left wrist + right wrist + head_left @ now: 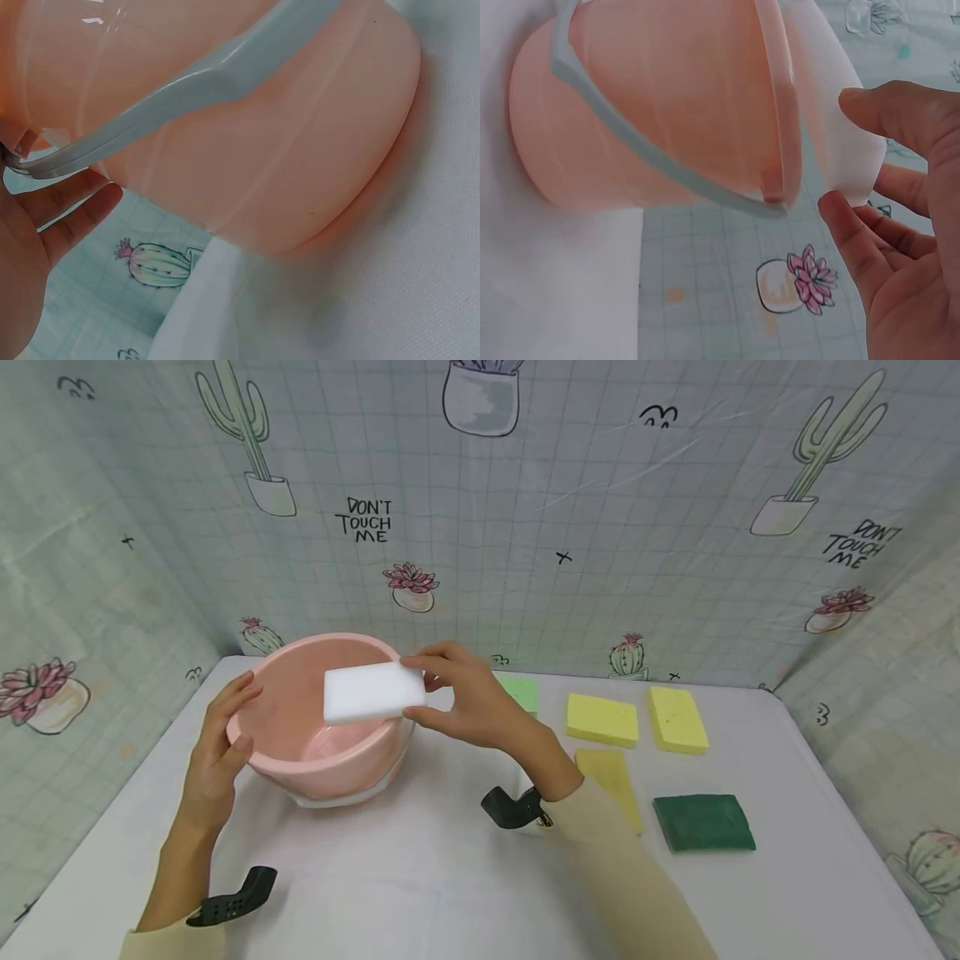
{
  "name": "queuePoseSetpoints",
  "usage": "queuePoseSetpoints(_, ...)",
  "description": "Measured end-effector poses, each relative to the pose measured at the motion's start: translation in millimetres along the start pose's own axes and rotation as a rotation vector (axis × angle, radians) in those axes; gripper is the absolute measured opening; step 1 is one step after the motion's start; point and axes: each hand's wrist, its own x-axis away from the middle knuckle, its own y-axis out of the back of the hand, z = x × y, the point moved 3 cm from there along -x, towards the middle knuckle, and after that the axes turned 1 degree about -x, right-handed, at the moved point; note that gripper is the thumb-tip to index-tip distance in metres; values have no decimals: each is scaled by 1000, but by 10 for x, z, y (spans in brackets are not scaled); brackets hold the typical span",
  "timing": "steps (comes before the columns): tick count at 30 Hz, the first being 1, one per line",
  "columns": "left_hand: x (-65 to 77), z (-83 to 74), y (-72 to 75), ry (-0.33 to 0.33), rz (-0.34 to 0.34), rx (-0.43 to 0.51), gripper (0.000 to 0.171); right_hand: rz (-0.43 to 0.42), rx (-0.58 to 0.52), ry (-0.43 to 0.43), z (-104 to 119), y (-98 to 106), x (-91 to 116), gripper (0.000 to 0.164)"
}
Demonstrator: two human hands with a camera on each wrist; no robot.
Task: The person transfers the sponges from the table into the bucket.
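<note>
A pink bucket point(330, 783) with a grey handle point(180, 94) stands at the left of the table, its mouth tilted up toward the head camera. At its left rim my left hand point(210, 772) holds on, thumb by the rim and fingers along the outer side. My right hand point(480, 700) pinches a white sponge block point(373, 693) by its right end, thumb below and fingers above. In the head view the block overlaps the bucket's mouth. The right wrist view shows the white block point(836, 124) just beyond the rim, over the opening.
Right of the bucket lie several sponges: two yellow ones point(602, 720) point(677, 720), a light green one point(522, 693) partly behind my right hand, and an olive-yellow pad point(611, 781) partly under my sleeve. A dark green pad point(705, 822) lies nearer. A patterned cloth point(480, 543) hangs behind the table.
</note>
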Motion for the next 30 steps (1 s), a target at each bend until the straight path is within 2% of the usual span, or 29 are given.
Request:
queuePoseSetpoints(5,-8,2,6,-23,-4,34,52,71,35,-52,64,-83,-144,52)
queuePoseSetpoints(10,-6,18,11,12,-2,20,53,133,69,-108,88,-158,-253,55)
queuePoseSetpoints(15,-6,11,6,6,-2,22,53,157,128,-122,107,-212,-353,55)
queuePoseSetpoints(22,-1,8,11,32,0,8,53,218,106,-177,99,-333,-479,56)
queuePoseSetpoints(30,-3,15,14,28,-2,14,53,271,166,-234,108,-465,-636,54)
